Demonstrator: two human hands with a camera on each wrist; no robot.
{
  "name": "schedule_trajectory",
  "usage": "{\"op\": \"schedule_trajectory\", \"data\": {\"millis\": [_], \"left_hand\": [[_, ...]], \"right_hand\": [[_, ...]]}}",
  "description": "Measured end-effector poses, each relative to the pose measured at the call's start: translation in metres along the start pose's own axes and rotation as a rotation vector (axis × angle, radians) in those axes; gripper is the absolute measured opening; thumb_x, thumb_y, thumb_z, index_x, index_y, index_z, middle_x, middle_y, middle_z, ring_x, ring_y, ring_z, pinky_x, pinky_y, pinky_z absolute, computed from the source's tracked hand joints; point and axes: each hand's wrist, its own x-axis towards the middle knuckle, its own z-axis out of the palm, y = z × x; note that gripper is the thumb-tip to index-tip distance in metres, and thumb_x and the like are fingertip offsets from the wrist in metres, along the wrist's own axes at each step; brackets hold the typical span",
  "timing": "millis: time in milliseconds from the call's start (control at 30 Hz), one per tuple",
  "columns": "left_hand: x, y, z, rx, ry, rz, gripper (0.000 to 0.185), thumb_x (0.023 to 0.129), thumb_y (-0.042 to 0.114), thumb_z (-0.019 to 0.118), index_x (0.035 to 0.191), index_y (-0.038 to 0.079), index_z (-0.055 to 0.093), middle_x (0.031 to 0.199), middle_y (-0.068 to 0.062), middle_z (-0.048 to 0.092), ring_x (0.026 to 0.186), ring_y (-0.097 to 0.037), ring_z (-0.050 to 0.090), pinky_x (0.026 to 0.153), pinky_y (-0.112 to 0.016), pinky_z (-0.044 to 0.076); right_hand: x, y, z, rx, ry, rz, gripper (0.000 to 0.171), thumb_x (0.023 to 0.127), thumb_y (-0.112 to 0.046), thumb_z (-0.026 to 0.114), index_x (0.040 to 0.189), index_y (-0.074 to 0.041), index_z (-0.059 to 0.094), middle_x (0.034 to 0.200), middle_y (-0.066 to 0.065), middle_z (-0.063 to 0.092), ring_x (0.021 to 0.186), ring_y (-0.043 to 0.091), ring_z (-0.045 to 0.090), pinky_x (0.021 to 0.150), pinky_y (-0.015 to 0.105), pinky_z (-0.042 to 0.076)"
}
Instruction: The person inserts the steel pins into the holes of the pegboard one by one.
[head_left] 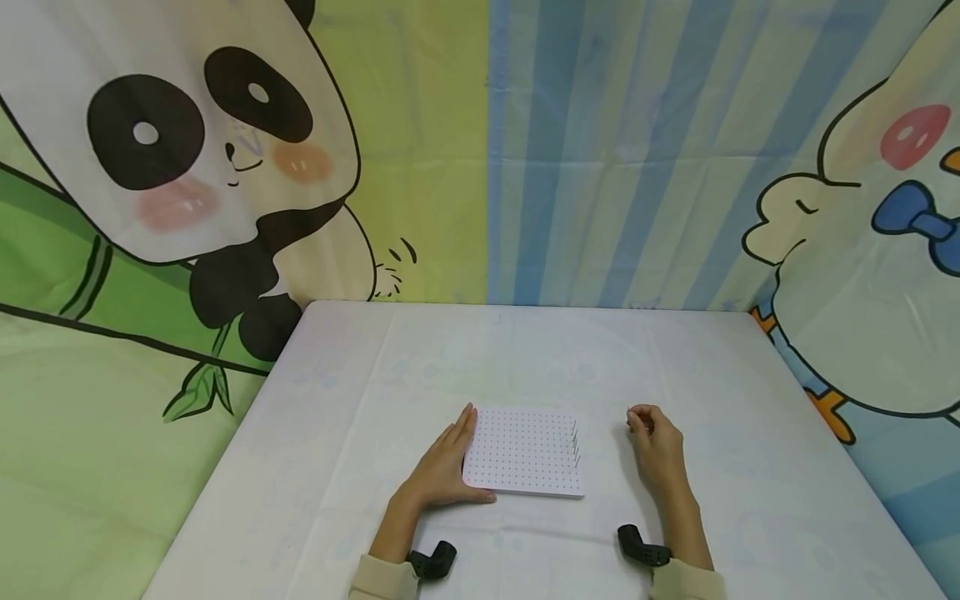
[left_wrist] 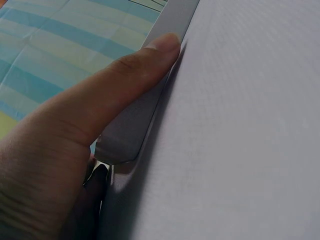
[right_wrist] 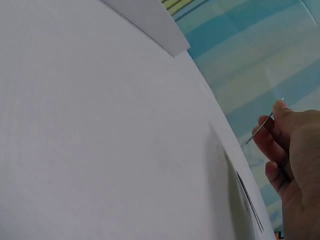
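On the white table (head_left: pixel 525 358), the left hand (head_left: pixel 444 469), fingers straight, should hold the pegboard (head_left: pixel 521 450) steady. The right hand (head_left: pixel 662 450) pinches a pin (right_wrist: pixel 259 129) (best kept upright).

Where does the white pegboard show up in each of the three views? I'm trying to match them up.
Head: below centre, the white pegboard lies flat, touching the left hand.
Left wrist: upper middle, its side slants across, partly covered by that hand.
Right wrist: top centre, only an end with a corner shows.
Shared landmark: the striped backdrop, also upper left in the left wrist view, upper right in the right wrist view.
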Motion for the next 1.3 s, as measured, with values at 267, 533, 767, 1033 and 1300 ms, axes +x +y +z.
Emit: {"op": "schedule_trajectory", "data": {"millis": [267,533,767,1033,1300], "left_hand": [[0.000,0.000,0.000,-0.003,0.005,0.000,0.134,0.052,0.078,0.067,0.149,0.010,0.003,0.155,0.000,-0.002,0.139,-0.021,0.014,0.109,-0.040,0.022],[0.000,0.002,-0.001,0.006,0.004,0.005,0.134,0.052,0.077,0.067,0.149,0.010,0.003,0.155,-0.001,-0.001,0.139,-0.020,0.013,0.109,-0.040,0.022],[0.000,0.002,-0.003,0.012,0.008,0.011,0.134,0.053,0.075,0.069,0.149,0.010,0.003,0.155,-0.003,0.001,0.139,-0.019,0.012,0.109,-0.039,0.021],[0.001,0.003,-0.002,0.015,0.001,0.014,0.133,0.053,0.075,0.069,0.149,0.008,0.004,0.155,-0.003,0.001,0.139,-0.016,0.010,0.110,-0.038,0.019],[0.000,0.003,-0.002,0.009,0.000,0.013,0.133,0.053,0.072,0.072,0.149,0.007,0.005,0.155,-0.003,0.000,0.139,-0.017,0.010,0.110,-0.038,0.019]], "right_hand": [[0.003,-0.024,0.027,0.141,0.079,-0.132,0.009,0.089,-0.009,0.061,0.096,-0.005,0.057,0.075,-0.001,0.066,0.068,0.012,0.062,0.065,0.011,0.042],[0.002,-0.041,0.043,0.199,0.026,-0.263,0.016,0.081,-0.001,0.068,0.093,-0.006,0.060,0.076,-0.003,0.067,0.066,0.008,0.063,0.060,0.014,0.044],[0.001,-0.043,0.045,0.188,0.008,-0.292,0.015,0.080,0.000,0.069,0.091,-0.006,0.061,0.077,0.000,0.067,0.068,0.011,0.064,0.060,0.011,0.044],[0.000,-0.043,0.043,0.130,0.006,-0.305,0.017,0.078,-0.002,0.072,0.091,-0.009,0.062,0.080,-0.003,0.067,0.070,0.010,0.064,0.060,0.026,0.050],[-0.001,-0.038,0.044,0.077,-0.040,-0.325,0.015,0.079,-0.009,0.072,0.091,-0.013,0.063,0.080,-0.007,0.066,0.071,0.008,0.062,0.066,0.026,0.050]]}}
